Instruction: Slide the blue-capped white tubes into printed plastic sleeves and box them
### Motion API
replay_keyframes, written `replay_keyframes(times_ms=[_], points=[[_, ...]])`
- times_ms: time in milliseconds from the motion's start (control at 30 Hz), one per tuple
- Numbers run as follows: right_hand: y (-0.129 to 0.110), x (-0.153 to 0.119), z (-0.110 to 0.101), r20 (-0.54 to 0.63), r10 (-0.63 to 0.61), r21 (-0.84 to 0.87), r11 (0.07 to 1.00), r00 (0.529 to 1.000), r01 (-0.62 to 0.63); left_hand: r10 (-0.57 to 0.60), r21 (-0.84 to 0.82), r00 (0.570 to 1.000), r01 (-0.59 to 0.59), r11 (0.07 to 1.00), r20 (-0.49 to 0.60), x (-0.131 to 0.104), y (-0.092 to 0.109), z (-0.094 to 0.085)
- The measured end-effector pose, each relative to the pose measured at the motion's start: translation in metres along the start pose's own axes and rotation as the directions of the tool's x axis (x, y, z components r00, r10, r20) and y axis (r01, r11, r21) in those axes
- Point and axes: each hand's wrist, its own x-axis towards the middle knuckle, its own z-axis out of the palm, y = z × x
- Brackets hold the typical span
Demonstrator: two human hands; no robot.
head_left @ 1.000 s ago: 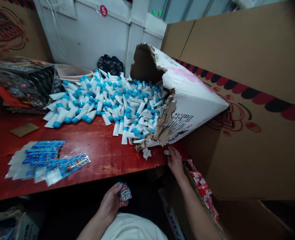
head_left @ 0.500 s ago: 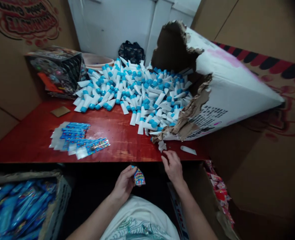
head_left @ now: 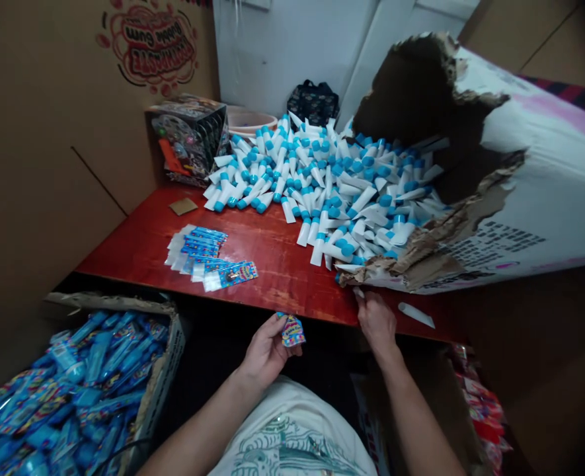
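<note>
A small, blue printed plastic packet (head_left: 292, 332) is pinched in my left hand (head_left: 265, 354), just off the table's front edge. My right hand (head_left: 377, 324) reaches to the table under the torn lip of the big carton, its fingers drawn together at a pale torn scrap (head_left: 358, 291). Those fingers cover most of the scrap, so the grip is only partly visible. A single white tube (head_left: 416, 315) lies to the right of that hand. Farther back is a heap of white tubes with blue caps (head_left: 316, 178). Flat blue printed packets (head_left: 207, 254) lie fanned out on the left.
The torn white carton (head_left: 510, 218) leans at the right of the red table (head_left: 138, 244). A box of filled blue packets (head_left: 88, 383) stands lower left, red packets (head_left: 483, 410) lower right. Behind are a boxed toy set (head_left: 188, 139), a pink basin (head_left: 252, 121) and a dark bag (head_left: 313, 102).
The view has swung left, so everything appears farther right. My right hand has gone forward to the scrap and its fingers have closed. My left hand still holds the packet.
</note>
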Motion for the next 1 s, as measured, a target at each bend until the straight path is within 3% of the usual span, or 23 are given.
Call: replay_keyframes(times_ms=[133,300,400,533,633,700,800,867,1000], points=[[0.006,-0.007,0.003,0.021,-0.017,0.114,0.993,1.000,0.015,0.086,0.018,0.996,-0.086,0.996,-0.001,-0.008,0.008,0.001],[0.010,-0.009,0.017,-0.071,-0.065,0.121,0.990,0.995,0.073,0.162,0.013,0.983,-0.162,0.987,-0.090,-0.009,0.022,0.002],[0.011,-0.003,0.027,-0.140,-0.074,0.172,0.980,0.987,0.098,0.270,0.018,0.962,-0.269,0.963,-0.042,-0.005,0.037,0.000],[0.013,-0.006,0.030,-0.268,-0.201,0.174,0.952,0.942,0.252,0.386,-0.022,0.922,-0.385,0.922,0.035,0.001,0.061,-0.008],[0.011,-0.016,0.025,-0.328,-0.288,0.081,0.940,0.900,0.330,0.428,-0.063,0.903,-0.429,0.901,-0.018,0.005,0.081,-0.017],[0.004,-0.022,0.019,-0.388,-0.309,0.113,0.919,0.868,0.378,0.451,-0.091,0.890,-0.455,0.886,-0.065,0.006,0.094,-0.022],[-0.027,-0.018,0.008,-0.487,-0.353,0.236,0.828,0.799,0.509,0.446,-0.133,0.882,-0.465,0.875,-0.151,0.007,0.108,-0.024],[-0.066,-0.001,-0.001,-0.522,-0.386,0.308,0.746,0.761,0.590,0.431,-0.148,0.878,-0.464,0.873,-0.207,0.009,0.113,-0.023],[-0.167,0.077,-0.016,-0.415,-0.501,0.345,0.686,0.759,0.641,0.402,-0.164,0.884,-0.445,0.880,-0.239,0.012,0.119,-0.025]])
